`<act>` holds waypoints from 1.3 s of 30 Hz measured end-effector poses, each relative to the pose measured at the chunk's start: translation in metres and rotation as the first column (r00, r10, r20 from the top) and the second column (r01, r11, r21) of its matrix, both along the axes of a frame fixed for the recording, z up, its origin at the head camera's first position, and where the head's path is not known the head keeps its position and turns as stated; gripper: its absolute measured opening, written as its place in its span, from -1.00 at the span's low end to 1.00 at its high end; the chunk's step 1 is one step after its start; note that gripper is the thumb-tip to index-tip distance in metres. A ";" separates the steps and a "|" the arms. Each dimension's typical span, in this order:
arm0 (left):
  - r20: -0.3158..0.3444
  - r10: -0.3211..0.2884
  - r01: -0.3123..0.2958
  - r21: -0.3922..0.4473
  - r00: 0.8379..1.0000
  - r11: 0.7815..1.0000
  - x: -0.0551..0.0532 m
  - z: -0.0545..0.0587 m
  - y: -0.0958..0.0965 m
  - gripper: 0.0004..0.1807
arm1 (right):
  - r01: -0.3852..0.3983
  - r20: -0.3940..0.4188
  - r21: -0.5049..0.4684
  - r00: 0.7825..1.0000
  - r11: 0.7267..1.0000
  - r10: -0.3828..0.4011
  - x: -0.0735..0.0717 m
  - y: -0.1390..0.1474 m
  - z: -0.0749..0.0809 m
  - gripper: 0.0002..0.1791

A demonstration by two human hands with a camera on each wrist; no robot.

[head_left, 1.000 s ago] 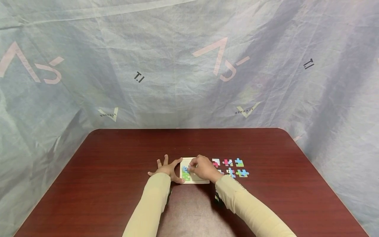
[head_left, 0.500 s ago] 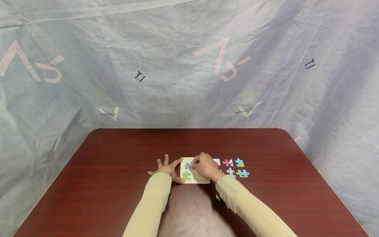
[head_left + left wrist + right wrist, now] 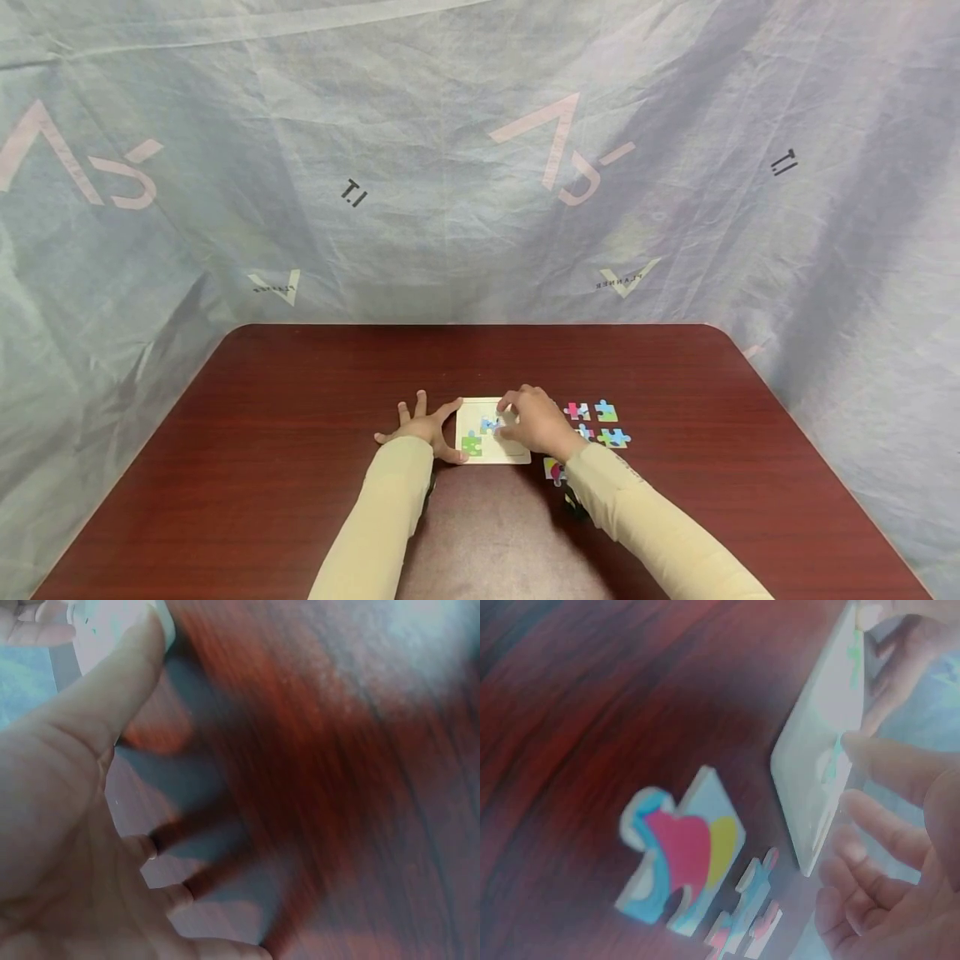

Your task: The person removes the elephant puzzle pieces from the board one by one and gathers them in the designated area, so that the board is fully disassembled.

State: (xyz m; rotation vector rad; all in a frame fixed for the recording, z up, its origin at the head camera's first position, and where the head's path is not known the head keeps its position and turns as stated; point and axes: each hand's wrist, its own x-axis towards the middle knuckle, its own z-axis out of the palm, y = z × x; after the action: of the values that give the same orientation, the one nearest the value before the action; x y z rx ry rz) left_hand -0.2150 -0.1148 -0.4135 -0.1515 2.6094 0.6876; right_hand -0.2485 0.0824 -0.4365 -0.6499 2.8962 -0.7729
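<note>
A pale square puzzle tray (image 3: 495, 457) lies on the table. My left hand (image 3: 422, 429) is spread beside it, index finger and thumb against its left corners; the thumb presses the rim (image 3: 168, 630) in the left wrist view. A green puzzle piece (image 3: 472, 447) sits in the tray's near left corner. Near the tray's middle lies a blue puzzle piece (image 3: 489, 425). Over the tray's right side is my right hand (image 3: 538, 423), fingers loosely bent and apart. In the right wrist view its thumb (image 3: 870, 754) touches the blue piece while the other fingertips stand off it.
Right of the tray are loose puzzle pieces, among them a pink one (image 3: 577, 411), a blue-green one (image 3: 606, 411) and another blue-green one (image 3: 617, 438). A multicoloured piece (image 3: 553, 470) lies nearer me. My right forearm partly covers that area. A grey cloth (image 3: 450, 208) hangs behind.
The blue piece has moved from the tray's left side toward its middle. My right hand has shifted right and its fingers have spread. The left hand stays put.
</note>
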 end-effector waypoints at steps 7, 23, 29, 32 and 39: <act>0.001 0.001 -0.001 0.006 1.000 1.000 0.000 -0.001 -0.001 0.06 | -0.075 -0.094 0.070 0.992 0.995 0.081 0.003 0.000 -0.005 -0.72; -0.008 -0.010 0.010 0.012 1.000 1.000 0.003 0.002 0.002 0.05 | -0.031 -0.025 0.063 0.999 0.998 0.032 0.006 0.013 0.000 -0.76; -0.016 -0.012 0.013 0.007 1.000 1.000 0.008 0.009 0.003 0.03 | -0.038 -0.046 0.065 0.998 0.997 0.041 0.004 0.013 -0.002 -0.79; -0.018 -0.016 0.016 0.005 1.000 1.000 0.007 0.007 0.002 0.02 | -0.050 -0.057 0.058 0.997 0.997 0.053 0.004 0.015 -0.001 -0.80; -0.023 -0.016 0.016 0.007 1.000 1.000 0.005 0.004 0.000 0.03 | -0.072 -0.064 0.032 0.995 0.997 0.074 0.004 0.024 0.004 -0.79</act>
State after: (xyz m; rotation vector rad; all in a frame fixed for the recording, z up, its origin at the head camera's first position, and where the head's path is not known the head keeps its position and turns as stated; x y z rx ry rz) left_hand -0.2097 -0.1143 -0.4092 -0.1218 2.6268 0.6967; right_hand -0.2442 0.1060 -0.4324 -0.7869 2.9167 -0.7120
